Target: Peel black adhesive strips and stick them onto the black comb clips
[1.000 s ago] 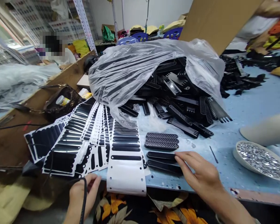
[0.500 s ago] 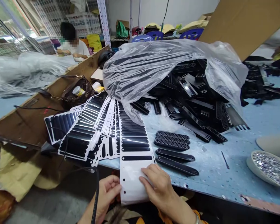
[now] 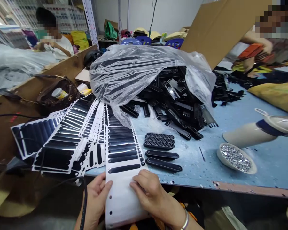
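My left hand (image 3: 96,196) pinches the left edge of a white backing sheet (image 3: 120,203), thumb on top, at the table's front edge. Long black stickers with rounded ends fill the sheet's far part; one separate black sticker (image 3: 124,168) lies just above the bare part. Over the bare part, near the right edge, my right hand (image 3: 153,191) has its thumb and curled fingers pressed together at the sheet; whatever is between them is hidden. To the right lie textured black handles (image 3: 159,140) in a stack and two smooth black handles (image 3: 164,164).
More sticker sheets (image 3: 57,143) fan out at left, near a brown handbag (image 3: 59,92). Behind, a clear plastic bag (image 3: 129,70) spills black toothed parts (image 3: 179,111). A bowl of shiny bits (image 3: 236,158) and a bottle (image 3: 251,132) stand at right. Two other people sit or work farther back.
The view has turned rightward, bringing the bottle and another person at the right into sight. Both hands stay at the sheet, which sits slightly lower in the picture.
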The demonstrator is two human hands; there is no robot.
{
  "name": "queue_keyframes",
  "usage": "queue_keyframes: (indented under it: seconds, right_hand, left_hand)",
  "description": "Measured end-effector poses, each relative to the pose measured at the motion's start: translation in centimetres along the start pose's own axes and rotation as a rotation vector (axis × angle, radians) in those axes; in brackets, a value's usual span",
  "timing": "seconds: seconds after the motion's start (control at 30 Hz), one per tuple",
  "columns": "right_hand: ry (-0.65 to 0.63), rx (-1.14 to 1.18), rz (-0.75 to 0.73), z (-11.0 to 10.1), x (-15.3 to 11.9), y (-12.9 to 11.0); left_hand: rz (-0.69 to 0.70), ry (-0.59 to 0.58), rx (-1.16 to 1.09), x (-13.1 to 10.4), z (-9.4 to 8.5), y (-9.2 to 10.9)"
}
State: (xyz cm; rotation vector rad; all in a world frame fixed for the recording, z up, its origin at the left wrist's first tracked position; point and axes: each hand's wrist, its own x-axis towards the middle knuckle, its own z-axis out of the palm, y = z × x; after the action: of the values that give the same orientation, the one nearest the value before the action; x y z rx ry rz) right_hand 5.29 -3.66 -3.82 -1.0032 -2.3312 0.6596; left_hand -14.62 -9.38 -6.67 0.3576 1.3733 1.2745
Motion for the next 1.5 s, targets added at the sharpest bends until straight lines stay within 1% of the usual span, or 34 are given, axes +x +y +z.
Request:
queue_keyframes:
  seconds: [0.07,0.13,0.2,0.27,0.37,0.47,0.53,0.63,0.7,0.8,0.87,0.93,1.0,1.07,1.17,1.23,1.3,1.33,1.37,1.4,1.43,1.47,1.5]
  right_hand:
    - [0.033,-0.020,-0.016,0.2,0.1,0.3]
    - [0.062,-0.013,-0.032,0.5,0.3,0.5]
    - [0.101,0.015,-0.052,1.2,0.7,0.6]
    - [0.155,0.056,-0.078,2.1,1.3,0.5]
    - [0.227,0.120,-0.108,3.4,2.2,0.1]
    - [0.245,0.158,-0.121,4.4,2.8,-0.2]
    - [0.254,0.160,-0.139,4.8,3.0,-0.3]
    - [0.265,0.135,-0.162,4.7,3.2,-0.4]
    - [0.251,0.129,-0.144,4.5,3.4,-0.6]
    - [0.223,0.163,-0.082,4.2,4.0,-0.8]
    - [0.224,0.204,-0.034,3.8,4.5,-0.8]
    - [0.243,0.248,0.006,3.1,4.7,-0.7]
    - [0.279,0.282,0.025,1.7,4.5,-0.5]
    - [0.306,0.314,0.062,-0.6,3.7,0.1]
    - [0.373,0.419,0.221,-4.8,1.6,1.6]
    - [0.571,0.554,0.340,-7.4,0.2,2.8]
    - [0.748,0.653,0.406,-9.3,-0.8,3.7]
    - [0.811,0.670,0.421,-9.9,-1.2,3.9]
    - [0.846,0.667,0.431,-10.4,-1.5,4.1]
    - [0.852,0.658,0.432,-10.7,-1.8,4.1]
    - [0.831,0.655,0.428,-10.9,-2.0,4.1]
    - [0.789,0.662,0.422,-11.0,-2.3,4.0]
    - [0.736,0.677,0.416,-10.9,-2.5,3.9]
  left_hand:
    - [0.060,0.041,0.057,0.3,-0.7,0.7]
    - [0.074,0.019,0.051,0.5,-0.8,1.8]
    - [0.050,-0.038,-0.021,0.5,-0.5,2.7]
    - [0.020,-0.048,-0.096,0.5,0.2,3.2]
    - [0.019,-0.033,-0.101,0.7,0.9,3.2]
    - [0.052,-0.050,-0.060,0.8,1.1,2.8]
    - [0.065,-0.076,-0.056,0.7,1.2,2.8]
    - [0.075,-0.141,-0.034,0.6,1.8,3.0]
    - [0.076,-0.163,-0.003,0.6,2.2,3.2]
    - [0.056,-0.136,0.006,0.8,2.6,3.0]
    - [0.031,-0.120,-0.012,1.0,2.5,2.7]
    - [0.009,-0.097,-0.034,1.3,2.2,2.4]
    - [-0.009,-0.053,-0.042,1.6,1.6,2.1]
    - [-0.006,0.002,-0.026,1.8,1.0,2.0]
    - [0.018,0.044,0.028,2.2,0.3,2.1]
    - [0.055,0.083,0.082,2.5,-0.2,2.2]
    - [0.118,0.123,0.170,2.7,-0.8,2.2]
    - [0.155,0.142,0.233,2.7,-1.1,2.2]
    - [0.202,0.173,0.303,2.7,-1.5,2.3]
    - [0.255,0.212,0.372,2.6,-1.8,2.4]
    - [0.307,0.256,0.431,2.5,-2.0,2.6]
    - [0.352,0.293,0.474,2.4,-2.0,2.8]
    - [0.378,0.305,0.499,2.3,-1.7,3.1]
